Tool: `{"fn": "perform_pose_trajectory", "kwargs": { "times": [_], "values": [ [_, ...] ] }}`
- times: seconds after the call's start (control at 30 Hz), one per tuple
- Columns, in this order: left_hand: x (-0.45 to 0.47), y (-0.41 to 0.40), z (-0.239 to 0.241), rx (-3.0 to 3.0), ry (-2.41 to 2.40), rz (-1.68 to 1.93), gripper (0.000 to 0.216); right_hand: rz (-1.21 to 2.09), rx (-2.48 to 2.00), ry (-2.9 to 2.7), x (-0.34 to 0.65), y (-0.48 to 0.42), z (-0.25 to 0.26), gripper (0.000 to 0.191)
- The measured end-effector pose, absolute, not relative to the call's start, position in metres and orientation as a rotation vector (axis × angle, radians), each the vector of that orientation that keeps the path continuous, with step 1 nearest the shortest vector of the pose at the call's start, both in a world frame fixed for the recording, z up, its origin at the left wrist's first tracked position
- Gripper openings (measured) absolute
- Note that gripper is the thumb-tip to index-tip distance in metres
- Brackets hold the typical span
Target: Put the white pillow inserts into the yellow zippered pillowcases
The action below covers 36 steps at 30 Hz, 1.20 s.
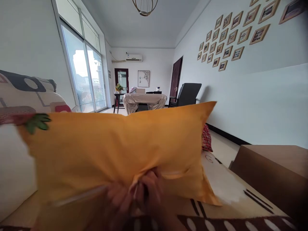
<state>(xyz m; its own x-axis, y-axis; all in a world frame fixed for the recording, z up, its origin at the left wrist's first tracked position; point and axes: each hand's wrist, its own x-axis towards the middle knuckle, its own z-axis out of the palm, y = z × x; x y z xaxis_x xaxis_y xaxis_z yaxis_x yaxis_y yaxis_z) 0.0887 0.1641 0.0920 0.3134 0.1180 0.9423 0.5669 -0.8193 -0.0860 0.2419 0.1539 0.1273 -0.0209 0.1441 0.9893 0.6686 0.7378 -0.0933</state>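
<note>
An orange pillow (pixel 115 147) fills the middle of the view, held up in front of me. Both my hands grip its lower edge, blurred by motion: my left hand (pixel 117 200) and my right hand (pixel 150 189) are bunched close together with fingers pinched into the fabric. The pillow hides most of what lies behind it.
A patterned cushion (pixel 26 96) rests at the left on a sofa. A brown box (pixel 271 170) stands at the right. A patterned bed or sofa cover (pixel 228 189) lies below. Beyond are a covered table (pixel 144 101), a black chair (pixel 187 93), glass doors (pixel 84 77) and framed pictures (pixel 231 35).
</note>
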Motion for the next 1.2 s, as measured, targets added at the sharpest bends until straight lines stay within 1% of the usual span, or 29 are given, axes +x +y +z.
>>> {"fn": "perform_pose_trajectory", "kwargs": {
  "times": [0.1, 0.2, 0.3, 0.43, 0.57, 0.7, 0.8, 0.93, 1.07, 1.2],
  "values": [
    [0.085, 0.189, 0.103, -2.111, -0.648, -1.474, 0.023, -0.479, -0.734, -1.677, 0.246, 0.178, 0.136, 0.017],
    [0.08, 0.201, 0.112, -2.196, -0.728, -1.398, 0.021, -0.443, -0.838, -1.868, 0.251, 0.189, 0.137, 0.017],
    [0.08, 0.201, 0.115, -2.31, -0.757, -1.363, 0.018, -0.354, -0.913, -1.926, 0.256, 0.187, 0.135, 0.016],
    [0.083, 0.191, 0.119, -2.403, -0.8, -1.383, 0.015, -0.173, -1.079, -1.962, 0.257, 0.174, 0.138, 0.013],
    [0.084, 0.181, 0.127, -2.487, -0.774, -1.394, 0.014, 0.066, -1.209, -2.038, 0.259, 0.157, 0.151, 0.012],
    [0.084, 0.173, 0.132, -2.514, -0.75, -1.332, 0.013, 0.346, -1.26, -2.102, 0.268, 0.145, 0.166, 0.012],
    [0.083, 0.169, 0.132, -2.506, -0.728, -1.27, 0.008, 0.453, -1.27, -2.13, 0.273, 0.139, 0.173, 0.012],
    [0.082, 0.165, 0.136, -2.522, -0.738, -1.217, 0.016, 0.511, -1.256, -2.157, 0.277, 0.135, 0.175, 0.014],
    [0.08, 0.164, 0.143, -2.57, -0.676, -1.077, 0.011, 0.51, -1.251, -2.148, 0.278, 0.135, 0.175, 0.015],
    [0.081, 0.165, 0.141, -2.554, -0.664, -1.094, 0.013, 0.481, -1.271, -2.136, 0.275, 0.137, 0.172, 0.016]
  ]
}}
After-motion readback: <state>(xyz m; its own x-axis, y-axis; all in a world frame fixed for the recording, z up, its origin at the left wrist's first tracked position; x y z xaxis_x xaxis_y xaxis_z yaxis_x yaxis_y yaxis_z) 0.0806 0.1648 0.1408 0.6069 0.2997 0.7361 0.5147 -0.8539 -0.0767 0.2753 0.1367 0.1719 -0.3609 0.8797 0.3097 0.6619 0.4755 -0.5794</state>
